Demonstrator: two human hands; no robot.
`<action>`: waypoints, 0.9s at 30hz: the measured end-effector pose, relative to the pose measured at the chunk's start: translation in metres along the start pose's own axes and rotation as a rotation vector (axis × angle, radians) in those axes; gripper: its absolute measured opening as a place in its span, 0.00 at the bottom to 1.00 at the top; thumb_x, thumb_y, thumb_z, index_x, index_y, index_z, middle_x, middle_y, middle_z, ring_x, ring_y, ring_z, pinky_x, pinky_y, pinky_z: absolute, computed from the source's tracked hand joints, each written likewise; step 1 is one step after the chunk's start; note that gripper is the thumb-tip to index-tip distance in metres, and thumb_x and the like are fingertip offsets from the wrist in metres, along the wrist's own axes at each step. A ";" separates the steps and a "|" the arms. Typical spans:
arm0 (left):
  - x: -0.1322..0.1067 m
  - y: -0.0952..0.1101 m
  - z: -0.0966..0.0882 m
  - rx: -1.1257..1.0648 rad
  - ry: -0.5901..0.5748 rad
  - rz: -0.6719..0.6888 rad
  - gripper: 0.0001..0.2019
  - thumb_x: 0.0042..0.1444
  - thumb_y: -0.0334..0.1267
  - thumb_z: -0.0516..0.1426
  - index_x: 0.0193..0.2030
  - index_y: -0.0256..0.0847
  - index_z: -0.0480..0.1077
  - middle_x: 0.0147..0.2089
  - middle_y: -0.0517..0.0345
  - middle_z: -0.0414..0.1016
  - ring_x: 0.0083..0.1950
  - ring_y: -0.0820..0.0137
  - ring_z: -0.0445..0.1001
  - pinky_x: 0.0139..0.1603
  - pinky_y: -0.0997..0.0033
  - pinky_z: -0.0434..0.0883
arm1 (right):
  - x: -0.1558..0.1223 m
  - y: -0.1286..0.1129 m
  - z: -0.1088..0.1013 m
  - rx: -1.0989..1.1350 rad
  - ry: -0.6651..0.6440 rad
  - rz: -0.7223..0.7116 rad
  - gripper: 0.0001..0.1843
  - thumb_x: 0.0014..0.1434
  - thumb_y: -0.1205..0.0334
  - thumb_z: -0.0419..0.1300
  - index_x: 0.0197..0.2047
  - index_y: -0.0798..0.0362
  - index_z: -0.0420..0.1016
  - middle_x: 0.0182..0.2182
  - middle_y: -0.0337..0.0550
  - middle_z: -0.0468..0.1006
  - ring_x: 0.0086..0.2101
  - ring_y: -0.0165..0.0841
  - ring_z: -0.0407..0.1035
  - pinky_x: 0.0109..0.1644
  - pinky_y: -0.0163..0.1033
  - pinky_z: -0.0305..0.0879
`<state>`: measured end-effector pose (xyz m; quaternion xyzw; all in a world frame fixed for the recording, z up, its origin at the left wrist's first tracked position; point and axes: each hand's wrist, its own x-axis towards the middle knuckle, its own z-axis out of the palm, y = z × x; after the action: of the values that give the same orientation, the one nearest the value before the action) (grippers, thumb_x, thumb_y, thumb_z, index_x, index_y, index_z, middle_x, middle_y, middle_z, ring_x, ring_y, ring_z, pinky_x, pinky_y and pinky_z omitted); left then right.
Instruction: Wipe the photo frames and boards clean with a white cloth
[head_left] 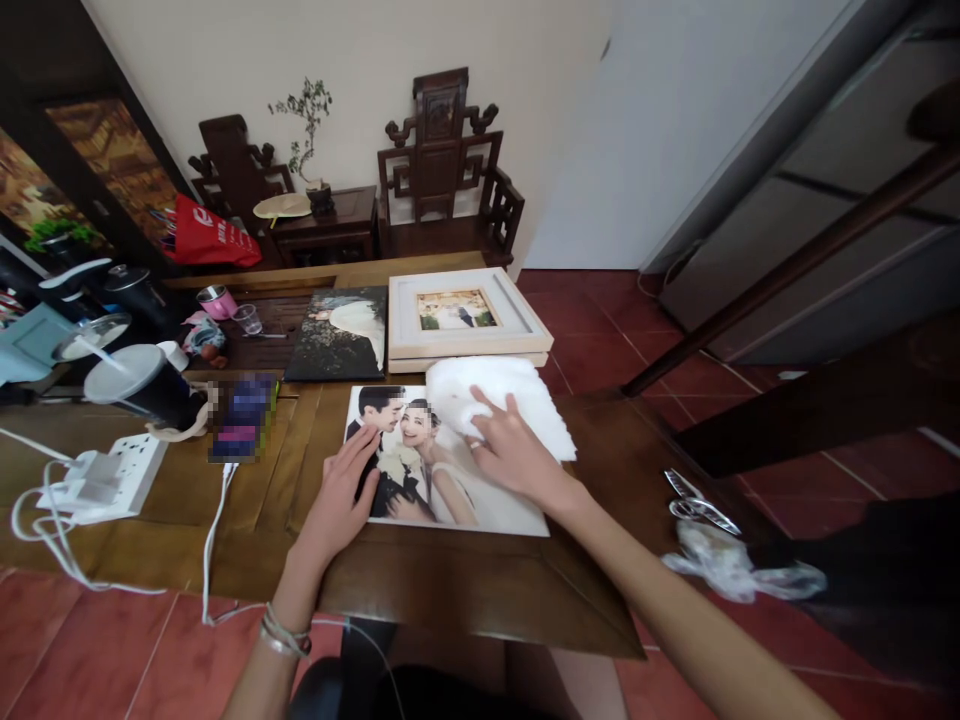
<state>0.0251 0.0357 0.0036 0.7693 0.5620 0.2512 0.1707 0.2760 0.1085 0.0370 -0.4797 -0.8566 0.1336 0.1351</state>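
A glossy wedding photo print [457, 490] of a couple lies near the table's front edge. My left hand [339, 490] rests on the print's left side, fingers stretched out and flat, holding nothing. My right hand [514, 450] lies over a white fluffy cloth [540, 395] at the print's upper right, its fingers spread. The cloth covers that corner and hangs past the print's right edge. Whether any fingertip pinches the cloth is hard to see. Just behind are a white-framed photo [469, 315] on a pale frame and a dark photo panel [341, 335].
On the left stand a lidded dark cup [146, 385], a phone [244, 420] on a charging cable and a white power strip [116, 480]. To the right lie scissors [701, 503] and a crumpled plastic bag [720, 560]. Carved wooden chairs [442, 160] stand behind the table.
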 end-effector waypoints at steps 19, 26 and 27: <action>0.001 -0.001 0.000 0.016 0.017 0.017 0.21 0.67 0.40 0.44 0.66 0.45 0.56 0.69 0.49 0.56 0.71 0.63 0.52 0.67 0.50 0.53 | -0.097 -0.038 0.013 0.097 0.047 -0.179 0.11 0.48 0.76 0.50 0.25 0.54 0.71 0.62 0.51 0.64 0.66 0.52 0.43 0.64 0.73 0.36; 0.000 -0.002 0.002 0.013 0.049 0.041 0.21 0.67 0.40 0.45 0.65 0.44 0.57 0.69 0.48 0.57 0.70 0.62 0.53 0.67 0.50 0.54 | -0.068 -0.024 0.008 0.020 0.049 -0.046 0.10 0.54 0.72 0.49 0.29 0.57 0.72 0.57 0.67 0.68 0.65 0.50 0.47 0.65 0.67 0.39; 0.000 -0.002 0.002 0.013 0.054 0.043 0.21 0.66 0.40 0.45 0.65 0.44 0.58 0.69 0.48 0.57 0.70 0.62 0.54 0.66 0.50 0.54 | -0.067 -0.025 0.008 0.014 0.058 -0.033 0.11 0.54 0.72 0.49 0.29 0.57 0.72 0.56 0.69 0.69 0.65 0.50 0.47 0.65 0.67 0.40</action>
<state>0.0248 0.0361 0.0010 0.7751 0.5516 0.2719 0.1449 0.2872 0.0378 0.0316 -0.4682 -0.8592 0.1234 0.1654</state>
